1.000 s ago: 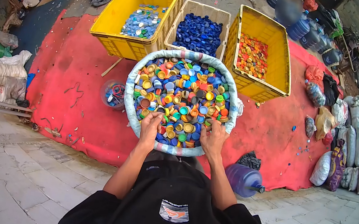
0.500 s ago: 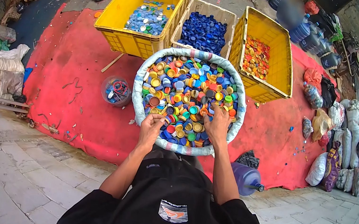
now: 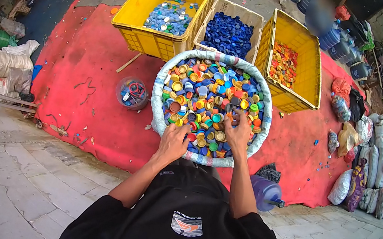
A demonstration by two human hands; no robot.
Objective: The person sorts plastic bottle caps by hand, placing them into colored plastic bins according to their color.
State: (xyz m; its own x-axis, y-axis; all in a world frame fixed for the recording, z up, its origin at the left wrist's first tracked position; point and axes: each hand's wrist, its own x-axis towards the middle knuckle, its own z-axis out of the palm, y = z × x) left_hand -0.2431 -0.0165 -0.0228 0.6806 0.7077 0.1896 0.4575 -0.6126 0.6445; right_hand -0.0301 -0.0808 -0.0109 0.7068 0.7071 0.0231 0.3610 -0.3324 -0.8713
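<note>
A round basket with a pale cloth-wrapped rim (image 3: 157, 94) stands before me, heaped with plastic bottle caps (image 3: 205, 91) in yellow, blue, orange, green, red and other colours. My left hand (image 3: 175, 140) is over the near left part of the heap, its fingers curled together beside a red cap; whatever they hold is hidden. On the right side of the heap, my right hand (image 3: 238, 132) reaches in with thumb and fingers apart, touching the caps near a few dark ones. I cannot make out a cap held in it.
Beyond the basket stand a yellow crate (image 3: 156, 40) with light-blue caps, a whitish crate (image 3: 258, 29) with dark-blue caps, and a yellow crate (image 3: 302, 100) with orange caps. A clear tub (image 3: 132, 92) sits left; a large water bottle (image 3: 265, 194) lies near right.
The view has shifted, so the basket and crates appear further right. My left hand has moved from the basket's near rim further in over the caps. My right hand's fingers have spread.
</note>
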